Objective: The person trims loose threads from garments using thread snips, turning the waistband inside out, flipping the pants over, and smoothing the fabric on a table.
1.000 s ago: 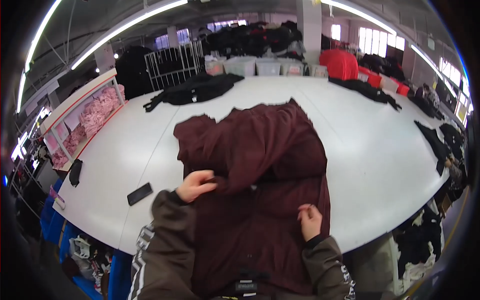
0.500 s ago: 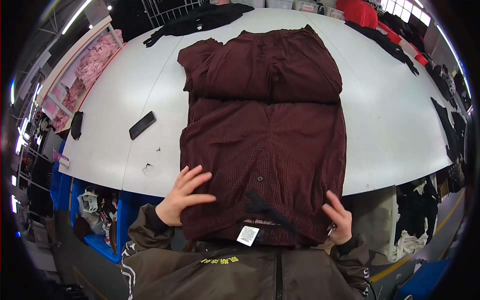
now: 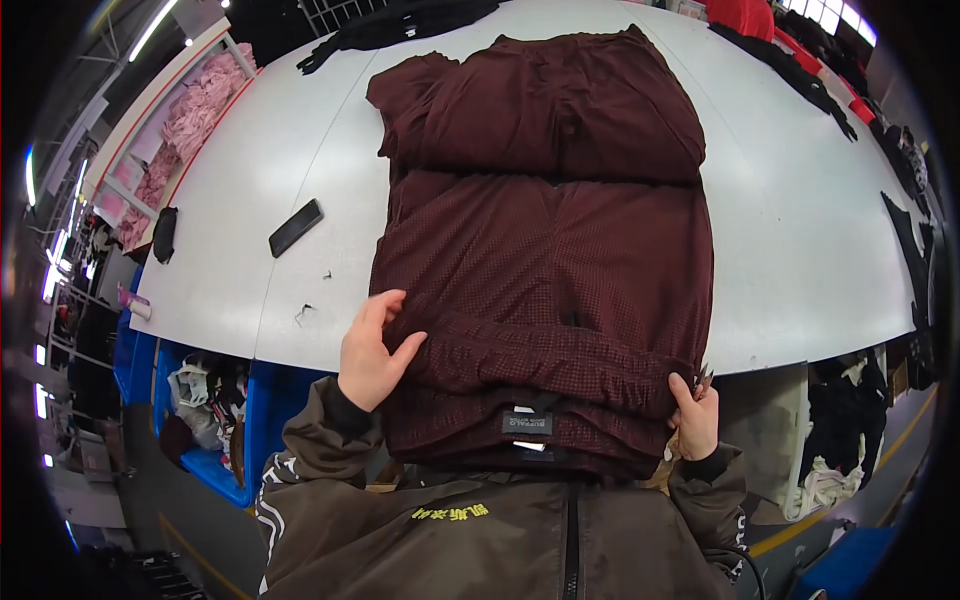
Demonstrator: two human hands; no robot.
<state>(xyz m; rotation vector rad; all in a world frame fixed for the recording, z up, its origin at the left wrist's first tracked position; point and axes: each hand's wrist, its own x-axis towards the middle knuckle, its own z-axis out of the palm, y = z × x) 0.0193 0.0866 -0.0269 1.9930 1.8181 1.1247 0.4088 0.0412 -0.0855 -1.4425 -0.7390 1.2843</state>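
Dark maroon pants (image 3: 540, 240) with a fine check texture lie on the table, other maroon pants (image 3: 560, 110) folded beyond them. The near waistband (image 3: 540, 360) is turned over, away from me. A dark brand label (image 3: 527, 422) shows inside, with part of a white tag (image 3: 528, 445) below it. My left hand (image 3: 375, 355) rests at the waistband's left side, thumb and fingers apart. At the right end, my right hand (image 3: 692, 415) pinches the waistband between thumb and fingers. A small pointed metal tool (image 3: 705, 376), its kind unclear, sticks out from that hand.
A black phone (image 3: 296, 228) and thread scraps (image 3: 304, 316) lie on the white table (image 3: 310, 180). Black garments (image 3: 400, 35) lie at its far edge. Below the near edge stand a blue bin (image 3: 250, 430) and a pale bin (image 3: 770, 430), both holding cloth.
The waistband's front has been folded away from me, uncovering the brand label. My right hand has closed on its right end. The view has shifted slightly, and the left hand sits higher.
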